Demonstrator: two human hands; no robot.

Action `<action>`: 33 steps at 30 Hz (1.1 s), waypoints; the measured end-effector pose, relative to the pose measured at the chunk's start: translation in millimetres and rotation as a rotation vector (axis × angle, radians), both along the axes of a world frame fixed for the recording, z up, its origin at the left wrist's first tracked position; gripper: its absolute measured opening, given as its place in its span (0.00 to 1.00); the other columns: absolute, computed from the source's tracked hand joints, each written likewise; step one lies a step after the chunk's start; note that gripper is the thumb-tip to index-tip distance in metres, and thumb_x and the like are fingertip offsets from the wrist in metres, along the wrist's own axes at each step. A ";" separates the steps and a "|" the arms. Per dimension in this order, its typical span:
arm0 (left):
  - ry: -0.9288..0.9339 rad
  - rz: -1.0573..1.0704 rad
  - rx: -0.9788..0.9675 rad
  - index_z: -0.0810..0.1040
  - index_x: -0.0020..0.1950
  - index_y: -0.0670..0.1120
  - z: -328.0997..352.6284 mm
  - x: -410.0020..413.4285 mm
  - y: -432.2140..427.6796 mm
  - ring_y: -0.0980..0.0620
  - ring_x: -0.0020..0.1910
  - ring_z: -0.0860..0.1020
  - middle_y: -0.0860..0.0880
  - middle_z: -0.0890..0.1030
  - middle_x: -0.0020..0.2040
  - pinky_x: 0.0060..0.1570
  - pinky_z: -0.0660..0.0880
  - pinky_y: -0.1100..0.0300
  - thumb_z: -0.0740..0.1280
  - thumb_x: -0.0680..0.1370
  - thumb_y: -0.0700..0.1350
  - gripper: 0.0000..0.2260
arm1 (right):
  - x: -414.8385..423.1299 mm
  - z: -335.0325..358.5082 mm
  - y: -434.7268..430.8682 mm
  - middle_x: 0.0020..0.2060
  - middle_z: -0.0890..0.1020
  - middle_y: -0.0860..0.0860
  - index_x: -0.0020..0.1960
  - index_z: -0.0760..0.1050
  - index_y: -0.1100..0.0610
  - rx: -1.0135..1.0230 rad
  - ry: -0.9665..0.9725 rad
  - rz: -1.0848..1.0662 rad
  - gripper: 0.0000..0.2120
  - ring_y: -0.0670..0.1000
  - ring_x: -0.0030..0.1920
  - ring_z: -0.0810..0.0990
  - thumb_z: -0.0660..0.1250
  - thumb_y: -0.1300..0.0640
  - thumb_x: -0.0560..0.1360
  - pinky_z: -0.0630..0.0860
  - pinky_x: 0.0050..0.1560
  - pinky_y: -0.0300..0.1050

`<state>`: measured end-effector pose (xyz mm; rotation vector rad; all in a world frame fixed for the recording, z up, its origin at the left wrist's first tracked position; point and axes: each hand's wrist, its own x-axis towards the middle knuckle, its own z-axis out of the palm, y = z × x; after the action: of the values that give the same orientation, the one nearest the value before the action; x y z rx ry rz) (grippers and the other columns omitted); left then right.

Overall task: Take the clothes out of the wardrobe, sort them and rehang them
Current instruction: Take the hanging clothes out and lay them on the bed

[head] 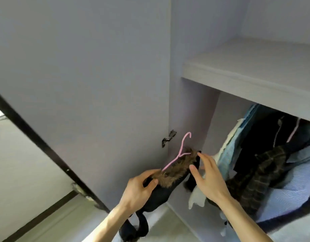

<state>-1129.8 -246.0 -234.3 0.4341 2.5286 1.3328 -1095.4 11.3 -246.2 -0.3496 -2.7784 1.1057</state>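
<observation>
A dark garment with a brown fur collar (178, 169) hangs on a pink hanger (181, 151) in front of the open wardrobe. My left hand (140, 189) grips the garment's left shoulder below the fur. My right hand (208, 175) pinches the right end of the collar between thumb and fingers. The hanger's hook points up and hooks onto nothing. Inside the wardrobe hang several clothes: light blue pieces (232, 151), a black one (260, 137) and a dark plaid shirt (262, 170).
The wardrobe door (81, 75) stands open on the left, with a metal hinge (169, 137) near the hanger. A pale shelf (246, 74) spans above the hanging clothes. Light floor (28, 172) shows at lower left.
</observation>
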 end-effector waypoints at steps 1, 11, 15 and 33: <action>-0.016 0.040 -0.007 0.77 0.60 0.68 -2.5 18.5 -16.0 0.71 0.56 0.77 0.73 0.79 0.53 0.54 0.69 0.77 0.68 0.80 0.48 0.14 | -1.2 -2.3 -10.3 0.76 0.59 0.43 0.78 0.58 0.47 -0.018 -0.016 0.065 0.33 0.41 0.66 0.70 0.56 0.34 0.77 0.68 0.68 0.43; -0.077 0.496 -0.045 0.81 0.63 0.58 -16.5 224.7 -160.9 0.61 0.56 0.81 0.63 0.83 0.55 0.56 0.77 0.62 0.69 0.79 0.47 0.13 | 41.2 -35.7 -189.7 0.38 0.77 0.41 0.41 0.77 0.46 0.100 -0.006 0.809 0.26 0.44 0.44 0.74 0.46 0.34 0.79 0.71 0.44 0.42; -0.142 0.730 -0.068 0.80 0.61 0.61 -12.2 314.9 -209.1 0.63 0.52 0.81 0.64 0.83 0.51 0.53 0.76 0.63 0.68 0.78 0.53 0.12 | 88.5 -34.2 -276.5 0.37 0.73 0.40 0.42 0.75 0.43 0.089 0.110 1.063 0.25 0.40 0.42 0.71 0.45 0.34 0.81 0.64 0.39 0.35; -0.303 1.560 0.035 0.80 0.57 0.55 -65.1 592.6 -271.1 0.55 0.50 0.81 0.54 0.84 0.48 0.53 0.76 0.56 0.65 0.77 0.55 0.11 | 371.4 -53.4 -521.7 0.41 0.76 0.40 0.48 0.80 0.43 0.329 0.220 1.978 0.35 0.43 0.44 0.71 0.41 0.24 0.74 0.66 0.43 0.36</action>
<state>-537.2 -517.1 -299.4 -1.9171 2.3395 1.5016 -724.1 -510.4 -299.6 2.6305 -2.2291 0.4704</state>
